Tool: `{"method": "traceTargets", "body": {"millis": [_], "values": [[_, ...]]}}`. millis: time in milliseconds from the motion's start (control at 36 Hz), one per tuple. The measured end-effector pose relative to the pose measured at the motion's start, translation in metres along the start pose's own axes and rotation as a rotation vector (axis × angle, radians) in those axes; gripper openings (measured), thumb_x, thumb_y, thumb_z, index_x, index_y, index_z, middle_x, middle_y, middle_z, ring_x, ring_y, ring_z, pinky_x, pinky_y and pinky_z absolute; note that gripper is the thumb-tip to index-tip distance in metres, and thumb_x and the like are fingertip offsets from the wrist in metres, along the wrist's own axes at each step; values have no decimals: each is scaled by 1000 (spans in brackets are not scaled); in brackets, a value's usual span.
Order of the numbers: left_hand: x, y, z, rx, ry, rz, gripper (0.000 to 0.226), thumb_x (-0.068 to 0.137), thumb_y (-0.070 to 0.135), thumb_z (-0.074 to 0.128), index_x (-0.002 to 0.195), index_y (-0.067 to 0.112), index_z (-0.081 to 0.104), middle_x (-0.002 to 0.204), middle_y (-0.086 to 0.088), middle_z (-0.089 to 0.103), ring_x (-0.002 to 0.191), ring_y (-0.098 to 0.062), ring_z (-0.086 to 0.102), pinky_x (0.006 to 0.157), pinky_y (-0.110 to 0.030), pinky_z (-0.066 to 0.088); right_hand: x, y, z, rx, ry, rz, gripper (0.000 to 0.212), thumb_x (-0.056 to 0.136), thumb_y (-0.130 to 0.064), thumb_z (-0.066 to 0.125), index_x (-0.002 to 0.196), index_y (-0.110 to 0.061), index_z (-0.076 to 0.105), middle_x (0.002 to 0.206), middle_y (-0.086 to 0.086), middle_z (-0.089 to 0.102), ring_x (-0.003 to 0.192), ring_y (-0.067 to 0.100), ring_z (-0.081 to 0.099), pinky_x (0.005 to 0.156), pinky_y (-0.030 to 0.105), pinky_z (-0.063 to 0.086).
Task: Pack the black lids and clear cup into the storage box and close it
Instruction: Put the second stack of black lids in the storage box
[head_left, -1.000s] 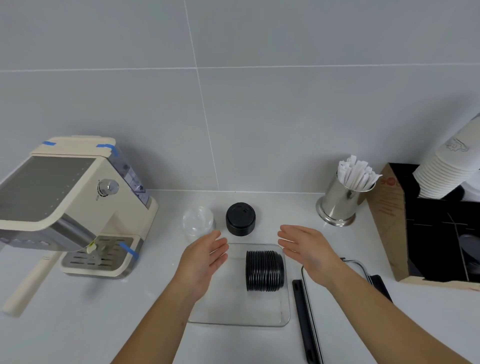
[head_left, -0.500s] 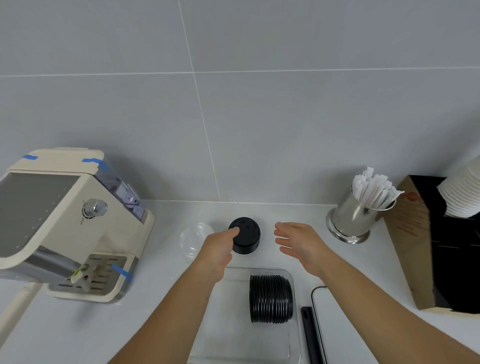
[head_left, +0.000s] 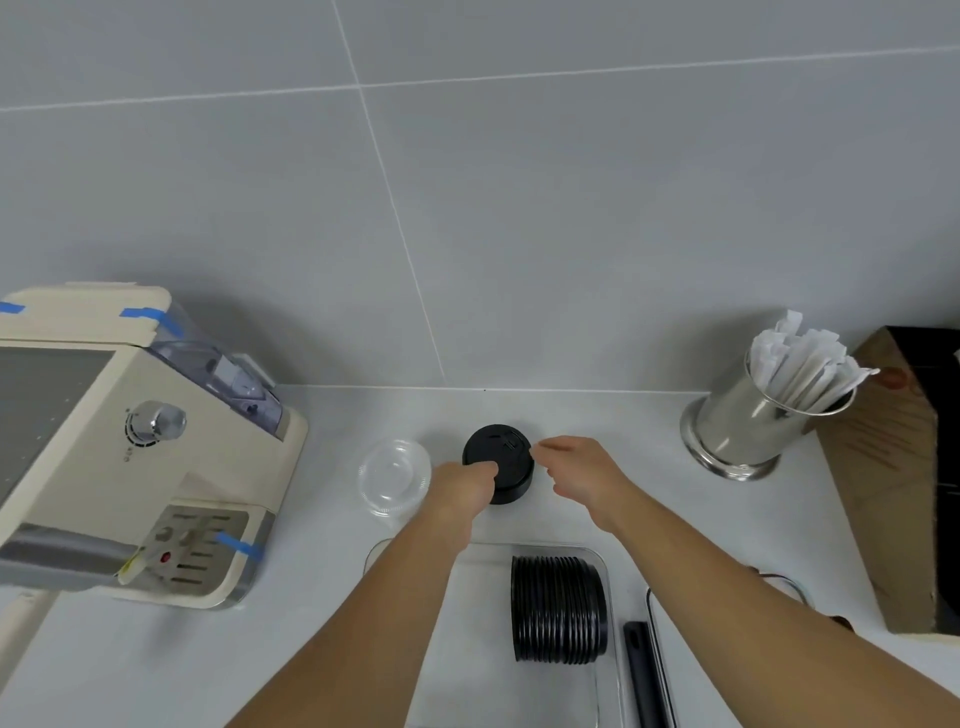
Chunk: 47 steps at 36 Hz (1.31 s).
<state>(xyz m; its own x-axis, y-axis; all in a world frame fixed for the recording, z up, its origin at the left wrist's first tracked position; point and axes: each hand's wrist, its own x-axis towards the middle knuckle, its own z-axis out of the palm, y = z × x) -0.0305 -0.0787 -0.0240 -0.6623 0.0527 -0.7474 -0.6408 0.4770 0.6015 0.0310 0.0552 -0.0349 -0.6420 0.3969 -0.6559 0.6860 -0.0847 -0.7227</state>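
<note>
Two hands are closing in on the short stack of black lids (head_left: 501, 467) standing at the back of the counter (head_left: 322, 649), roughly 12 o'clock from the storage box (head_left: 605, 561). Going left to right: the coffee machine (head_left: 130, 441) sits way over at 9 o'clock, then the clear cup (head_left: 394, 477) stands upright just left of that stack. The left hand (head_left: 460, 486) is curled against the stack's left rim, the right hand (head_left: 584, 475) has fingers pinching toward the right rim. Neither looks fully clamped yet, honestly can't tell if they've got real grip.

Stuff that could go wrong imo: the left knuckles are right beside the cup, so a sloppy lift probably knocks it over or sends it rolling. Squeeze only the top lids and the stack likely splits, leaving the lower ones behind. The box already has a row of lids (head_left: 558, 608) on edge in it, at 6 o'clock from the stack, so dropping these in carelessly could topple that row. Its cover (head_left: 652, 675) lies at the right of the box.
</note>
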Motion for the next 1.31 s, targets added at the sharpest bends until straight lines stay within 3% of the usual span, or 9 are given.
{"method": "traceTargets", "body": {"millis": [111, 194, 389, 528, 722, 833, 917, 1056, 1306], "values": [[6, 0, 4, 13, 25, -1, 34, 91, 19, 57, 122, 3, 58, 89, -4, 55, 90, -25, 51, 81, -31, 43, 10, 4, 5, -37, -45, -2, 53, 87, -28, 64, 137, -10, 54, 127, 1, 59, 114, 20, 55, 106, 40, 44], [9, 2, 6, 28, 33, -9, 30, 92, 17, 55, 118, 2, 57, 78, -2, 48, 75, -20, 46, 73, -29, 40, 17, 5, 7, -33, -49, -9, 59, 87, -28, 66, 141, -11, 49, 142, 3, 52, 125, 23, 52, 108, 42, 42], [10, 3, 7, 70, 45, 18, 34, 90, 6, 52, 122, -6, 56, 70, -4, 42, 56, -16, 35, 49, -26, 28, 23, 5, 12, 22, -67, -27, 34, 85, -18, 66, 119, -13, 68, 110, 4, 68, 92, 17, 59, 90, 32, 48], [12, 1, 11, -13, 48, 16, 39, 91, 2, 47, 128, -3, 55, 101, -19, 60, 70, -20, 44, 67, -29, 39, 24, 5, 15, 107, -49, -20, 12, 87, -11, 63, 91, -21, 69, 97, 5, 69, 87, 20, 62, 90, 37, 52], [10, 2, 10, -93, 4, 64, 23, 91, 3, 48, 111, 6, 60, 96, -11, 57, 65, -17, 43, 56, -25, 35, 23, 4, 8, 224, -35, 27, 23, 87, -11, 67, 110, -10, 69, 113, 14, 69, 91, 23, 62, 95, 42, 51], [5, 0, 8, -157, -67, 106, 20, 93, 5, 53, 111, 11, 60, 106, -8, 62, 92, -22, 56, 83, -32, 46, 17, -4, 2, 256, -13, -12, 12, 87, -11, 66, 95, -18, 70, 110, 8, 70, 103, 24, 64, 90, 38, 51], [-3, -1, 5, -215, -107, 139, 15, 94, 7, 57, 106, 15, 62, 105, -5, 65, 98, -21, 57, 96, -36, 45, 10, -11, -4, 266, -6, -42, 22, 86, -12, 67, 107, -13, 70, 110, 8, 71, 108, 27, 64, 90, 38, 51], [-17, 1, -6, -341, -129, 202, 17, 92, 6, 62, 106, 14, 64, 103, -5, 69, 94, -19, 60, 84, -27, 47, -9, -23, -12, 301, -28, -76, 27, 86, -10, 68, 113, -9, 67, 112, 12, 70, 109, 27, 64, 92, 37, 52], [-56, 6, -27, -418, -187, 303, 25, 89, 5, 66, 113, 13, 67, 113, -5, 73, 111, -17, 66, 90, -25, 47, -58, -42, -18, 366, -61, -184, 26, 89, -3, 63, 114, -6, 66, 117, 16, 68, 110, 28, 64, 85, 29, 53]]}}
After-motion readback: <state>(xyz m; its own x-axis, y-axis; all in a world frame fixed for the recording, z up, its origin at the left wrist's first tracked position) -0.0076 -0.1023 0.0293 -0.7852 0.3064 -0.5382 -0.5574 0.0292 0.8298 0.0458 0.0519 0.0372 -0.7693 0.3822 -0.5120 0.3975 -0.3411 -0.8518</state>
